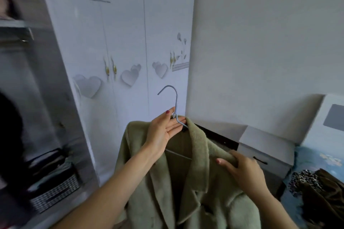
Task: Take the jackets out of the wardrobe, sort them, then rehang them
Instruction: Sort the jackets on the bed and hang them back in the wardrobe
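A light green woolly jacket (188,188) hangs on a pale blue wire hanger (174,102) in front of me. My left hand (163,130) grips the hanger's neck just below the hook and holds it up. The jacket's right shoulder is pinched in my right hand (242,169). The open wardrobe (28,98) is at the left, with a rail (13,40) near its top; a dark garment (9,135) hangs at the far left edge.
White wardrobe doors (121,42) with heart decals stand shut behind the hanger. A checked basket (55,189) sits low in the open wardrobe. White boxes (266,147) are at the right. A leopard-print garment (305,182) and a brown one (323,197) lie on a blue bed.
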